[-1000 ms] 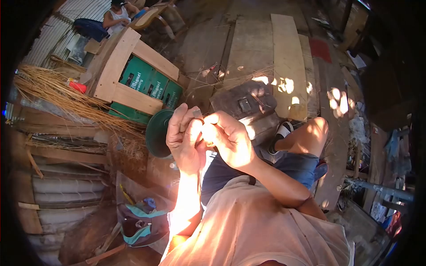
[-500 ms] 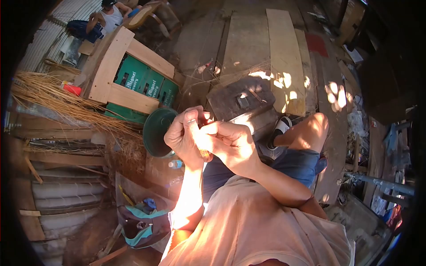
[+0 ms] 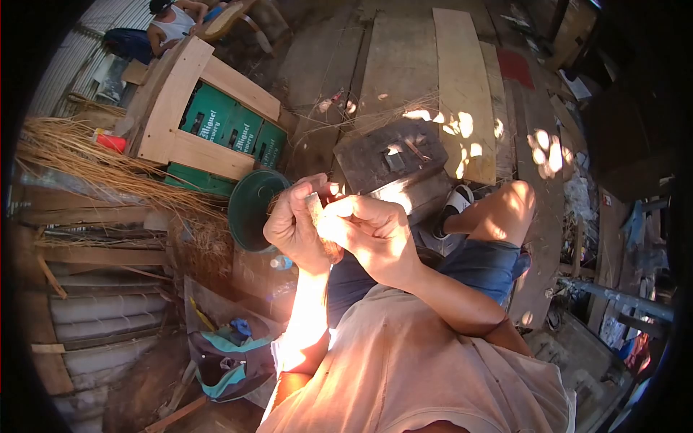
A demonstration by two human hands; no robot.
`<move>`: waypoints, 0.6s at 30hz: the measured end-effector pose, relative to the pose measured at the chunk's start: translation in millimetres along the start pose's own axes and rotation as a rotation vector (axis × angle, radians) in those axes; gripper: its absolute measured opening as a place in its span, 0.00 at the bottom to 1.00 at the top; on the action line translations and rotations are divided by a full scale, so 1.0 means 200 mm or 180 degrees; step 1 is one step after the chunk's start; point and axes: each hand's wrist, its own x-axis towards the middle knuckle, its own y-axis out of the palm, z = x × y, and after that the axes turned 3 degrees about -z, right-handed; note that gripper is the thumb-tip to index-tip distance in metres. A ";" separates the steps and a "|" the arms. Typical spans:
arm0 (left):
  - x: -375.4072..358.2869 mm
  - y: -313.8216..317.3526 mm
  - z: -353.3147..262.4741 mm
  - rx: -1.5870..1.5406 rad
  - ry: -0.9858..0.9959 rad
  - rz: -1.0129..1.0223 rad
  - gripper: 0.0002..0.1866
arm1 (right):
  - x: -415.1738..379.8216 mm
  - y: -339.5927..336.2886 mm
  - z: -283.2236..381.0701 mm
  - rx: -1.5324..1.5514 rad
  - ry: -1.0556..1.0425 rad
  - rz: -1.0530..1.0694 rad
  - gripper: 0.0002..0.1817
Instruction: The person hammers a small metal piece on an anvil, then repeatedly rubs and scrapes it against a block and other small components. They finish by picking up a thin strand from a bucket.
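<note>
My left hand (image 3: 290, 225) is closed around a short, narrow brown piece that looks like wood (image 3: 315, 208). Its upper end shows beside the fingers, and its lower end sticks out near the palm. Against the other side of the piece, my right hand (image 3: 375, 238) is pinched, thumb and fingers pressed together. Whatever lies between those right fingertips is too small and too brightly lit to make out. Both hands are close together above my lap, in strong sunlight.
A dark green bucket (image 3: 242, 216) stands just beyond my left hand. Ahead sits a dark box-like block (image 3: 393, 155). Green crates (image 3: 216, 123) in a wooden frame (image 3: 162, 108) and long straw-like strips (image 3: 86, 162) are at left. Another person (image 3: 173, 29) sits at far left.
The brown piece's upper end now shows more plainly, where my left thumb covered it before. My right hand has barely moved. The whole view has shifted slightly.
</note>
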 end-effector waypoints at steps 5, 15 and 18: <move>-0.01 -0.02 0.03 -0.0273 -0.0199 0.0001 0.12 | 0.00 -0.01 0.00 -0.0519 -0.0243 0.0029 0.05; -0.02 -0.03 0.08 -0.0351 0.0118 0.0110 0.12 | -0.01 0.00 -0.03 -0.0084 -0.0166 -0.0149 0.05; -0.02 -0.01 0.08 -0.0200 0.0055 0.0145 0.13 | -0.01 -0.04 -0.06 -0.0472 -0.0245 0.0048 0.06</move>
